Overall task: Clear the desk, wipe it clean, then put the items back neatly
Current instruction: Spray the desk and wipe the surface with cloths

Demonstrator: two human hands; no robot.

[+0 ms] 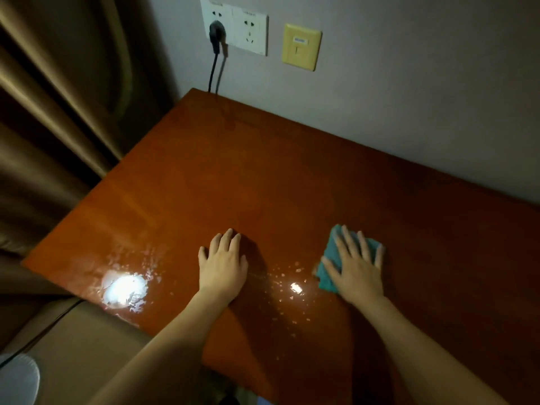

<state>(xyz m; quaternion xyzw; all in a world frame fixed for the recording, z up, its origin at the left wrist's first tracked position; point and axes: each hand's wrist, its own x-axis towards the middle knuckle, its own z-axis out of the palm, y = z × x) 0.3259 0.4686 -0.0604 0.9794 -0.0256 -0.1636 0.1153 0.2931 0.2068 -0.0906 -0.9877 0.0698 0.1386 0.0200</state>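
Note:
The reddish-brown wooden desk (263,176) fills the middle of the head view, with nothing standing on its top. Wet streaks and droplets shine near its front edge. My right hand (355,266) lies flat, fingers spread, pressing a folded teal cloth (327,279) onto the desk at the front right. My left hand (223,263) rests palm down on the bare wood just to the left of it, holding nothing.
White wall sockets (233,29) with a black plug (216,33) and its cable hang above the desk's far left corner. A yellow wall plate (301,46) sits beside them. Brown curtains (58,112) hang at the left. A white round object (17,378) shows at the bottom left.

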